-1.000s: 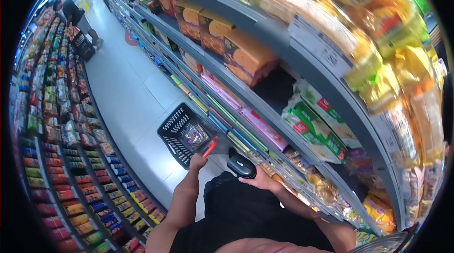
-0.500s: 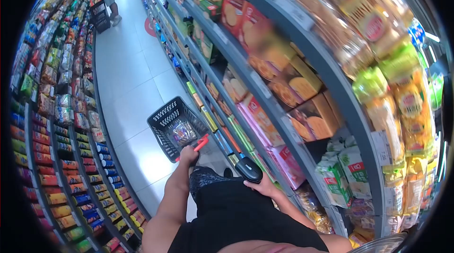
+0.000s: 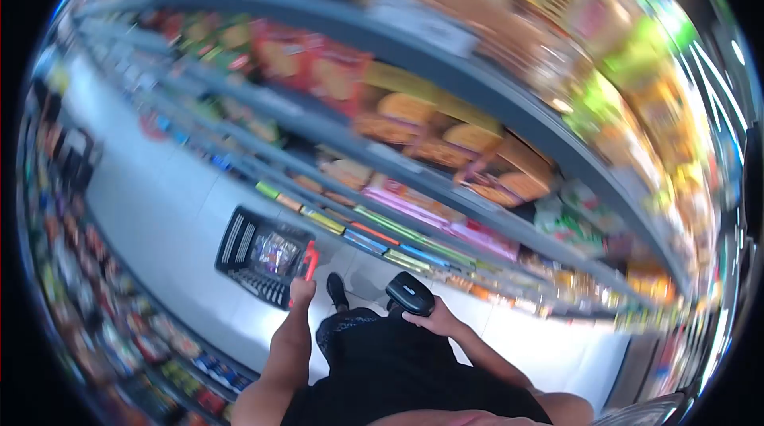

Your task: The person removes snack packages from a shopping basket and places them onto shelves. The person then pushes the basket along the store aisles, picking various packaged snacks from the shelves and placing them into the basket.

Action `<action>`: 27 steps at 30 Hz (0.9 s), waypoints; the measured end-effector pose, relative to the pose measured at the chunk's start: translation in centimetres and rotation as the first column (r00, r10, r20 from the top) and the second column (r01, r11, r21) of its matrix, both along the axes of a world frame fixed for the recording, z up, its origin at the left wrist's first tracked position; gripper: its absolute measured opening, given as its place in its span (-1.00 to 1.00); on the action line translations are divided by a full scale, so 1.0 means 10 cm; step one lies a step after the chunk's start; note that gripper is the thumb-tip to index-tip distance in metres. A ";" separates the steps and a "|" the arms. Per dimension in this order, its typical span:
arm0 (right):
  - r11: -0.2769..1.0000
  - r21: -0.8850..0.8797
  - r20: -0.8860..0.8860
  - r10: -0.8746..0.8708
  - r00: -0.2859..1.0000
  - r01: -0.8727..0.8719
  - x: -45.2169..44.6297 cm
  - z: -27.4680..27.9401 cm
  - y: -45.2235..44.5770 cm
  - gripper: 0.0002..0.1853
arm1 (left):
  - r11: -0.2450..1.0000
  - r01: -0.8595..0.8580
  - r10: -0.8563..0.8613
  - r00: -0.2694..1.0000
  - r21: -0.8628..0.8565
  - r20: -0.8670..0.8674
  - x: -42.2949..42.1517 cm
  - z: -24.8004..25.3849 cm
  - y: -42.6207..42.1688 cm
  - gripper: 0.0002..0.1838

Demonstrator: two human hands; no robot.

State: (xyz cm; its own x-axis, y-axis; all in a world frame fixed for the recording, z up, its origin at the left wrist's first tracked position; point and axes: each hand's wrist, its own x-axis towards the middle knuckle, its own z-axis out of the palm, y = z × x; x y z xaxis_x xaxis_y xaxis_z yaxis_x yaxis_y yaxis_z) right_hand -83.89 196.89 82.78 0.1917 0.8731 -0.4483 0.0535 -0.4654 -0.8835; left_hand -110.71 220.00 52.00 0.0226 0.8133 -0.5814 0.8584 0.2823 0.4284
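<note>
My left hand is closed around the red handle of a black shopping basket. Inside the basket lies a shiny clear packet, its contents too blurred to name. My right hand grips a smooth black rounded case with a small light mark on top. The case is held in front of my waist, to the right of the basket and apart from it.
A tall shelf of boxed and bagged baked goods curves across the front and right. Another stocked shelf runs along the left. Pale tiled floor lies between them. Far down the aisle, a blurred dark basket stands near a person.
My view has swung to the right, so the shelf now spans the front and floor shows at the lower right. Both hands keep their holds; the basket has shifted slightly left in view.
</note>
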 end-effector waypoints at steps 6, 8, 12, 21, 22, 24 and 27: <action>0.894 0.077 -0.012 -0.442 0.897 0.442 -0.12 0.00 -1.06 -0.61 | 0.973 0.194 -0.204 0.977 0.123 0.067 -0.16 -1.01 -0.17 -0.46; 0.809 0.039 -0.093 -0.582 0.808 0.587 -0.33 0.22 -1.30 -0.67 | 0.974 0.212 -0.219 0.972 0.082 0.084 -0.16 -0.95 -0.26 -0.43; 0.704 0.069 -0.151 -0.693 0.705 0.707 -0.45 0.09 -2.14 -0.70 | 0.951 0.307 -0.308 0.951 0.022 0.037 0.00 -0.69 -0.60 -0.44; 0.513 0.075 -0.182 -0.836 0.517 0.855 -0.98 -0.45 -4.11 -0.55 | 0.843 0.516 -0.532 0.841 -0.155 -0.100 0.04 -0.42 -1.55 -0.47; 0.465 0.103 -0.204 -0.855 0.477 0.879 -1.02 -0.51 -4.33 -0.56 | 0.829 0.534 -0.553 0.826 -0.166 -0.108 0.08 -0.36 -1.67 -0.48; 0.373 0.106 -0.234 -0.892 0.387 0.922 -1.09 -0.43 -4.66 -0.59 | 0.792 0.579 -0.605 0.787 -0.194 -0.122 0.17 -0.26 -1.91 -0.48; 0.235 0.097 -0.240 -0.938 0.251 0.967 -1.19 -0.26 -5.11 -0.64 | 0.721 0.654 -0.688 0.714 -0.228 -0.127 0.36 -0.14 -2.18 -0.49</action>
